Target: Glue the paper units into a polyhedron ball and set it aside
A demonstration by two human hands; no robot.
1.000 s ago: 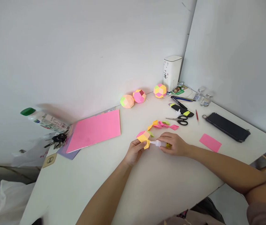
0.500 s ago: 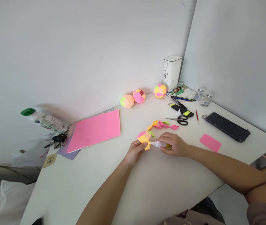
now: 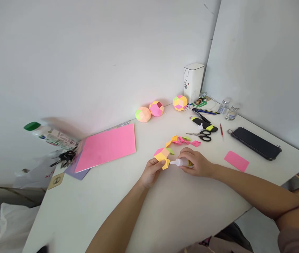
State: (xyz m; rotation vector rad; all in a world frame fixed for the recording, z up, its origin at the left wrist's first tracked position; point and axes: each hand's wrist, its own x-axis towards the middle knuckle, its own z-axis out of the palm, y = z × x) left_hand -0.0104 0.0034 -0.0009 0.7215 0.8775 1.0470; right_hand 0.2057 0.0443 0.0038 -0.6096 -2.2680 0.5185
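Between the thumb and fingers of my left hand [image 3: 151, 173] is a partly built folded-paper ball [image 3: 162, 155] in yellow, peach, pink and green. My right hand [image 3: 197, 163] is wrapped round a small glue bottle [image 3: 182, 162] with a white nozzle, which points left. The nozzle tip is at the ball's yellow edge; whether it touches I cannot tell. Just behind the hands lie folded paper pieces [image 3: 181, 140] in orange, pink and green. Scissors [image 3: 203, 135] with black handles rest to the right of these pieces.
Three finished paper balls [image 3: 143, 114] stand along the wall. At left lie a pink paper pack [image 3: 107, 147], keys [image 3: 66, 157] and a green-capped bottle [image 3: 52, 135]. To the right are a black-and-yellow cutter [image 3: 204, 124], a pink sheet [image 3: 236, 161], a black case [image 3: 254, 142] and glass jars [image 3: 232, 112].
My right hand and the glue bottle have shifted very slightly right, so the nozzle shows a little more beside the ball. My left hand stays almost still.
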